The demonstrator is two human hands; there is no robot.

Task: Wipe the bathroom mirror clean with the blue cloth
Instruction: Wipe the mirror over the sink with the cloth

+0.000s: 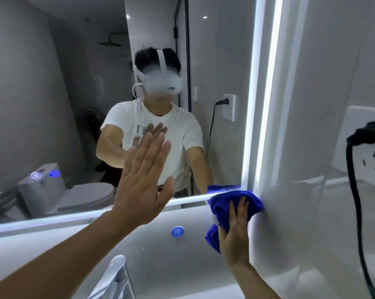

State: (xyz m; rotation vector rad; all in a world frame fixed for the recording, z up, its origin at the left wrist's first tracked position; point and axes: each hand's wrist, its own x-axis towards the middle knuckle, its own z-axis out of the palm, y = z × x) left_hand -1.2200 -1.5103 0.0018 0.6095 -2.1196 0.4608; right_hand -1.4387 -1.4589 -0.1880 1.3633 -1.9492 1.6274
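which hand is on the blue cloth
The right hand, pressing the blue cloth at the lower right corner of the mirror. The left hand holds nothing and lies flat, fingers straight, against the glass.

Cool, even light; I read the frame as bright. The main source is the lit strip [266, 93] edging the mirror [52, 83]. It rises above the fingers [244, 209] of the right hand [234, 238] and is blown out to white. A second lit band [52, 221] runs below the left hand [142, 186] and its fingers [154, 152]. Two ceiling spots [205, 17] glint in the glass, high above those fingertips. Blue cloth [234, 198] is oversaturated and glows where it meets the strip. There is faint grey shading on the wall [301, 212] right of the right fingers. Tap [115, 277], below both hands, is blurred. Straight edges bow toward the frame borders.
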